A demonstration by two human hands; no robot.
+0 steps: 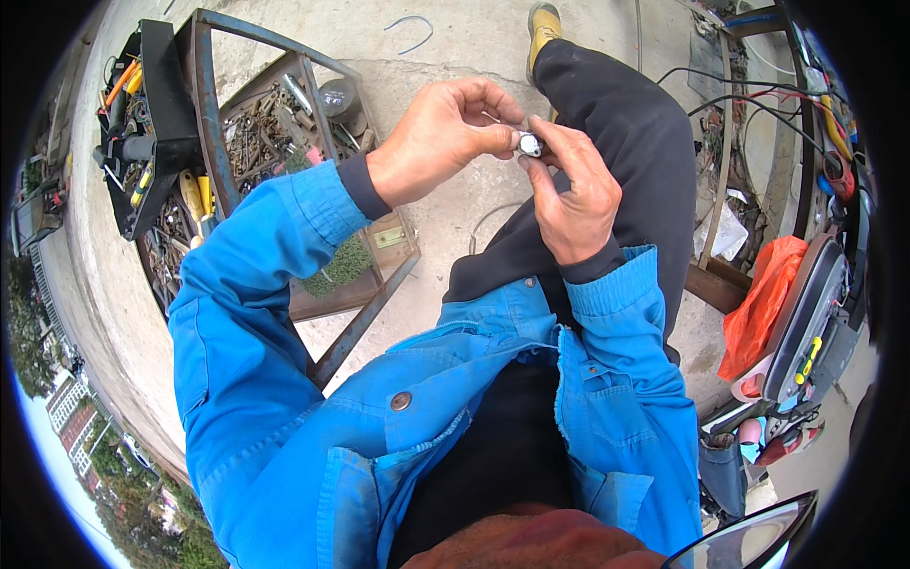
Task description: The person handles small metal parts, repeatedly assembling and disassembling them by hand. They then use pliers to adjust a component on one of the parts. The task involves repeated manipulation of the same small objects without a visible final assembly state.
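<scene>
Between my two hands, above my lap, is a small round silvery metal part (529, 145) with a pale face turned up. My left hand (445, 133) pinches its left side between thumb and curled fingers. From the other side, my right hand (573, 190) grips it with thumb and forefinger. The part is too small to tell its exact kind, and the fingertips cover much of its edge.
To the left stands a metal frame (202, 104) with a tray of loose hardware (251, 137). Beside it a black box (166, 114) holds screwdrivers and other tools. At right are an orange plastic bag (763, 303), a dark scooter seat (810, 322) and cables (749, 98).
</scene>
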